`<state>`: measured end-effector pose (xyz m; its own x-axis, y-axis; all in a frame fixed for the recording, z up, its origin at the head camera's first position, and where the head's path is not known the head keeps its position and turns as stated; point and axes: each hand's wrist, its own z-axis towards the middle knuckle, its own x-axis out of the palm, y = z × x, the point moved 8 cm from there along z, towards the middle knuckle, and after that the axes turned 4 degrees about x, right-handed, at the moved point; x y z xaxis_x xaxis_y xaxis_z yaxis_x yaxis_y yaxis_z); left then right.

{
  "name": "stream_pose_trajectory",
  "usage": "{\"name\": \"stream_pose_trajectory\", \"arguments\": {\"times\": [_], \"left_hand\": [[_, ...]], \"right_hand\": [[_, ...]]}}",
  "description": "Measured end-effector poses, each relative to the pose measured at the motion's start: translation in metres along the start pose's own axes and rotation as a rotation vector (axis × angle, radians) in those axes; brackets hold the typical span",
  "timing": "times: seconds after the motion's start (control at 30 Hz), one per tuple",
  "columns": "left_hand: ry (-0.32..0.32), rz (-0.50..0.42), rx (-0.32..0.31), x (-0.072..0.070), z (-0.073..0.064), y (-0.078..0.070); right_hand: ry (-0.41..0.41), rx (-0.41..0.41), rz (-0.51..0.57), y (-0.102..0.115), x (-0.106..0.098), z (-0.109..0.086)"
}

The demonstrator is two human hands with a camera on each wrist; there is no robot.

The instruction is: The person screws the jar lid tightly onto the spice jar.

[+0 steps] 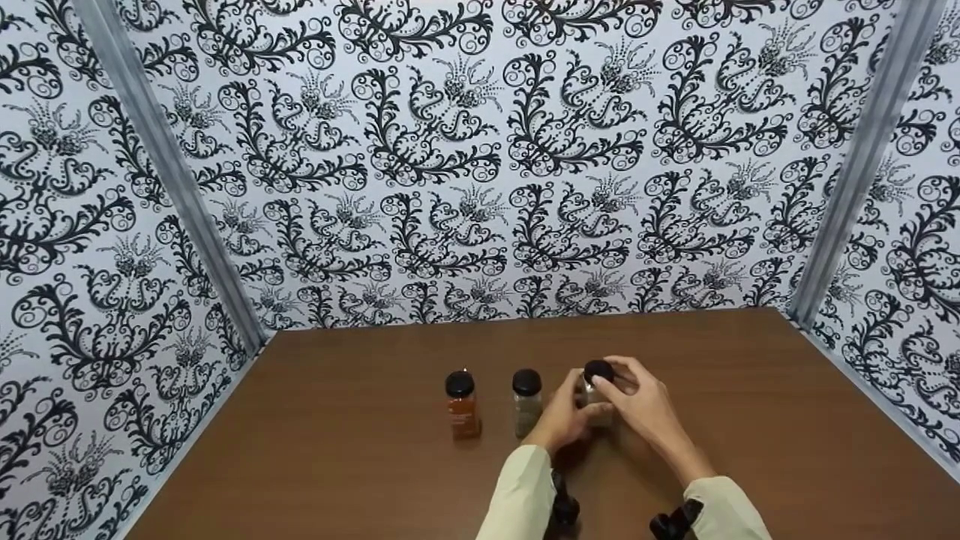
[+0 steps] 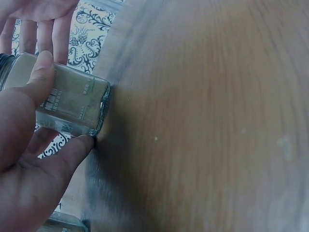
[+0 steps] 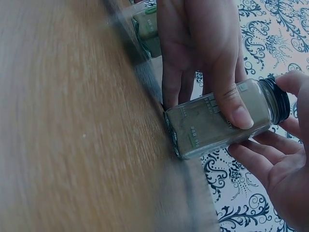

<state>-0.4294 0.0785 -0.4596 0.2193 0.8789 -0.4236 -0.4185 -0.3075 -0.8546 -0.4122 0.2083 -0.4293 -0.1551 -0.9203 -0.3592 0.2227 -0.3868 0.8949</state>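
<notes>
A square glass spice jar (image 3: 195, 128) of pale brownish-green powder stands on the table at the right of a row, its black lid (image 1: 598, 370) on. My left hand (image 1: 562, 418) grips the jar's body, thumb across the near side. Fingers and thumb of my right hand (image 1: 646, 405) pinch around the lid. In the left wrist view the jar (image 2: 79, 99) has its base at the tabletop. Just left of my left hand is a second jar (image 1: 527, 405) with similar powder and a black lid. Further left stands a jar of orange-red powder (image 1: 463, 409).
The brown wooden table (image 1: 337, 450) reaches back to a wall (image 1: 450, 165) with a black scroll pattern on white. Patterned side panels with grey corner strips flank it. Black devices (image 1: 564, 510) are worn at both wrists, by the pale sleeves.
</notes>
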Motion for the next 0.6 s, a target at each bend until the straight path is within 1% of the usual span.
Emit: {"name": "stream_pose_trajectory", "arguments": {"times": [0.2, 0.4, 0.6], "left_hand": [[-0.017, 0.033, 0.031, -0.0018, 0.0002, -0.0024], [-0.030, 0.010, 0.042, -0.0016, -0.0005, -0.0025], [-0.025, -0.011, 0.021, -0.0003, -0.0004, -0.0002]], "right_hand": [[-0.009, -0.031, -0.015, 0.0018, -0.0003, -0.0003], [-0.025, -0.023, -0.019, 0.0006, 0.0002, 0.0005], [-0.008, -0.011, 0.001, -0.0001, 0.0007, 0.0008]]}}
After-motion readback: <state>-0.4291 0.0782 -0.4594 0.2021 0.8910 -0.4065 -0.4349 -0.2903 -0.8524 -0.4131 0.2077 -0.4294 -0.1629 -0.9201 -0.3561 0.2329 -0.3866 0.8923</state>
